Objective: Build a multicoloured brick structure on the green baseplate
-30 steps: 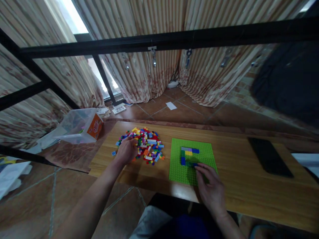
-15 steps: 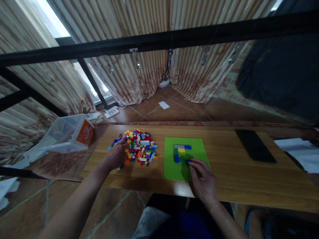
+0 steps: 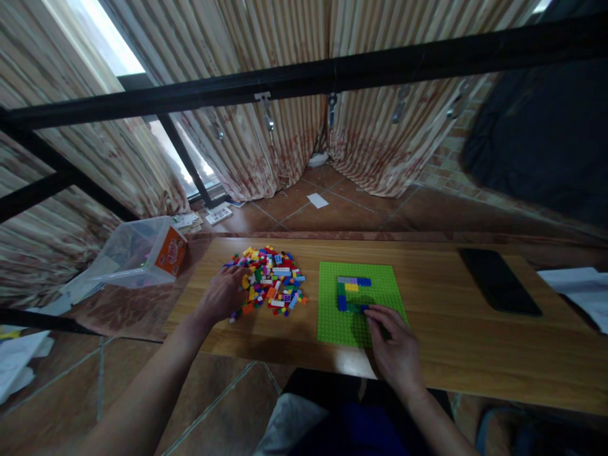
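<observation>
Toward the left of the wooden table lies a heap of small multicoloured toy bricks (image 3: pixel 275 282). My left hand (image 3: pixel 227 292) rests at the heap's left side, its fingers reaching over the bricks and slightly apart; no held brick shows. A green studded baseplate (image 3: pixel 332 329) lies flat to the right of the heap. Blue, grey, yellow and green bricks (image 3: pixel 351 287) form an angular C-like outline on it. At the outline's lower right end, my right hand (image 3: pixel 394 342) pinches a blue brick (image 3: pixel 365 308) between thumb and fingers, low against the plate.
A black phone-like slab (image 3: pixel 498 282) lies on the table (image 3: pixel 437 310) at right, with white papers (image 3: pixel 574 291) beyond it. Left of the table stands a clear plastic box (image 3: pixel 137 253) with an orange label. A dark metal rail (image 3: pixel 294 82) crosses in front of striped curtains (image 3: pixel 228 38).
The view has shifted slightly, so everything sits a little further right. My left hand's fingers have moved slightly over the heap. My right hand stays at the same blue brick.
</observation>
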Demonstrator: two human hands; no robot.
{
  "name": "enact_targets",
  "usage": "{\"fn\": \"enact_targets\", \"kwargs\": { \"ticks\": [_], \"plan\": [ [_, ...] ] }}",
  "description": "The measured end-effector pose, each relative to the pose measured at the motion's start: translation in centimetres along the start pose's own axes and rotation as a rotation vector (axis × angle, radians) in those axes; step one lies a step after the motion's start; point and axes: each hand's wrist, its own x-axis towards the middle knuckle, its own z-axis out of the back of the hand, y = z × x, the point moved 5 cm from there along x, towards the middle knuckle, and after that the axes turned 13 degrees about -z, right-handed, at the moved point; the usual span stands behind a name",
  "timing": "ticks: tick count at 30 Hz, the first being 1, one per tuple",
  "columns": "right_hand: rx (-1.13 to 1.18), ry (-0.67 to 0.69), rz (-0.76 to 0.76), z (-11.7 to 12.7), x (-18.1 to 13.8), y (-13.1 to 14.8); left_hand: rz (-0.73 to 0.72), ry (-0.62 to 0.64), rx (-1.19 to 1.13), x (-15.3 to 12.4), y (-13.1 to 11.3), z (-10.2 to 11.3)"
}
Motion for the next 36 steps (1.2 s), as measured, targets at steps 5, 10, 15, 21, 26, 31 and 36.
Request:
{"fn": "enact_targets", "kwargs": {
  "ticks": [5,10,15,21,26,31,36],
  "plan": [
    [0.001,0.0,0.003,-0.1,0.0,-0.1,0.049,0.042,0.036,0.1,0.3,0.0],
    [-0.002,0.008,-0.001,-0.1,0.0,-0.1,0.052,0.066,0.025,0.3,0.4,0.1],
    [0.0,0.005,-0.02,-0.2,0.1,-0.2,0.088,-0.097,-0.172,0.1,-0.2,1.6],
    [0.081,-0.003,-0.043,0.9,-0.2,0.9,0.016,-0.319,-0.728,-0.1,-8.2,2.8],
    [0.183,0.123,-0.232,2.2,-1.3,2.0,-0.064,-0.281,-1.004,1.5,-17.5,-0.1],
    [0.455,0.236,-0.559,2.2,-1.1,1.4,-0.169,-0.24,-1.055,3.9,-22.5,-2.6],
    [0.589,0.268,-0.633,2.0,1.4,0.7,-0.213,-0.286,-0.945,6.2,-23.7,-2.9]
  ]
}}
